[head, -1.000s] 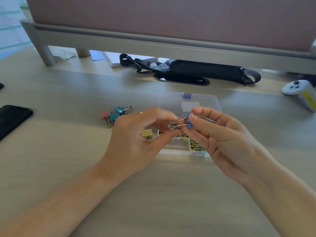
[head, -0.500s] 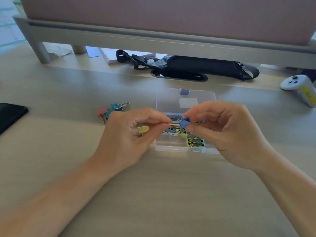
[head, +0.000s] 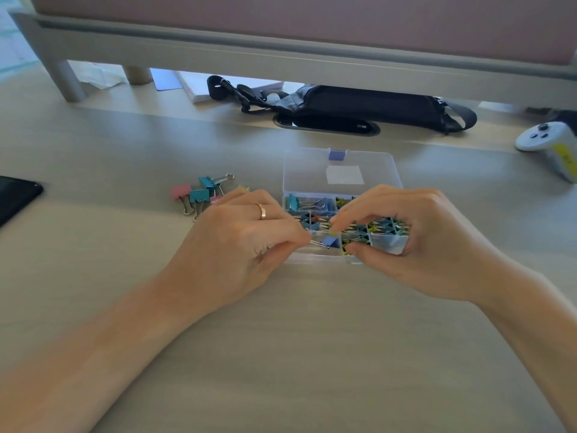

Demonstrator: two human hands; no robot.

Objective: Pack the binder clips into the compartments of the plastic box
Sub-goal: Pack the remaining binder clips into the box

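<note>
A clear plastic box [head: 315, 259] with its lid [head: 368, 165] folded back lies mid-desk; most of its compartments hold small coloured binder clips. My left hand [head: 237, 245] pinches the wire handles of a blue binder clip [head: 331, 242], which sits in the near-left compartment. My right hand [head: 421, 242] arches over the right half of the box, fingers curled. Its index fingertip is on the clip's top and its thumb lies just right of the clip, by the front wall. Several loose clips [head: 199, 192], teal and pink, lie left of the box, partly behind my left hand.
A black phone [head: 15, 195] lies at the left edge. Behind the box are a cable grommet [head: 326, 125], a black bag [head: 359, 104] and papers under a raised shelf [head: 281, 54]. A white controller [head: 549, 142] sits at the far right.
Both hands have lowered the blue clip from above the box into the near-left compartment. My right hand has turned over and spread across the box.
</note>
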